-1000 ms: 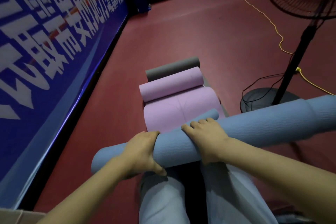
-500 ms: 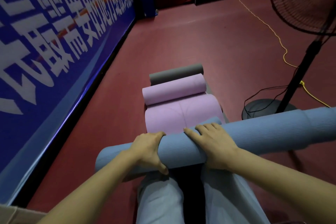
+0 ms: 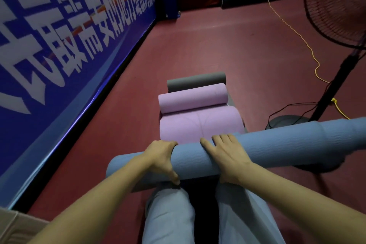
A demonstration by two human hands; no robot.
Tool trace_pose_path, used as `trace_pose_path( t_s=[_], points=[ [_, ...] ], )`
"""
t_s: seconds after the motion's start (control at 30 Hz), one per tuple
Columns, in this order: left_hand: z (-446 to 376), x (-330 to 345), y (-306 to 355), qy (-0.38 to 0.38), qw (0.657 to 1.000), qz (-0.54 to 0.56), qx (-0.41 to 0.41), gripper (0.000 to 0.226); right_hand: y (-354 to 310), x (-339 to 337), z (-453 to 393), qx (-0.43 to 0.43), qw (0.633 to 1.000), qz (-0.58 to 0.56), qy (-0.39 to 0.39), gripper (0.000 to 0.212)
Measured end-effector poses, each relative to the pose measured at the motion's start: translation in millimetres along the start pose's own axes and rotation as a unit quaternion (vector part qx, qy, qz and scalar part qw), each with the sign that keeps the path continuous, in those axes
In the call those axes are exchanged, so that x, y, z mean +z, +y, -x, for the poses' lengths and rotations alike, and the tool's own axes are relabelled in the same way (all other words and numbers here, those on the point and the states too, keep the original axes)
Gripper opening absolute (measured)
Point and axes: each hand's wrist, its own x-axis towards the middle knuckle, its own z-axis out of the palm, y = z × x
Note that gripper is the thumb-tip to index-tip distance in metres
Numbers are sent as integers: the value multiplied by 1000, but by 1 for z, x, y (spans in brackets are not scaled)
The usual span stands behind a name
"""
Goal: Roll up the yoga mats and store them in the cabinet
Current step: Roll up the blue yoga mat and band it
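Observation:
A rolled blue yoga mat (image 3: pixel 277 144) lies crosswise above my thighs, its right end sticking far out to the right. My left hand (image 3: pixel 163 159) grips it near the left end, thumb underneath. My right hand (image 3: pixel 227 154) wraps over its top at the middle. Ahead on the red floor lies a pink mat (image 3: pixel 200 125), partly rolled, its roll (image 3: pixel 193 99) at the far end. A grey rolled mat (image 3: pixel 196 81) lies just beyond that. No cabinet is in view.
A blue banner wall (image 3: pixel 59 55) runs along the left. A standing fan (image 3: pixel 336 25) with its round base (image 3: pixel 287 123) stands at the right, with black and yellow cables (image 3: pixel 293 31) on the floor. A cardboard edge (image 3: pixel 11 222) shows at bottom left.
The view has tilted up a little, so the mats and hands sit lower in frame. Both hands keep the same grip on the blue roll.

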Motion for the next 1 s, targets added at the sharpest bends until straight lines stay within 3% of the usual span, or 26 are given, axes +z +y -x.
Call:
trace_pose_path(
  t_s=[0.13, 0.27, 0.47, 0.73, 1.0],
  points=[
    [-6, 6, 2, 3, 1000, 13, -5, 97, 8, -6, -12, 1, 1000, -19, -18, 101],
    [-5, 23, 2, 27, 999, 30, 8, 144, 23, -14, -24, -4, 996, -59, -68, 100],
    [-14, 22, -3, 41, 999, 32, 3, 97, 22, -10, -31, -6, 996, -64, -68, 97],
    [-6, 23, 0, 83, 996, 44, 15, 92, 23, -21, -24, -29, 998, -16, -61, 95],
    [51, 15, 24, 153, 987, 28, 31, 88, 10, -43, 38, -52, 998, 32, -25, 99]
  ],
)
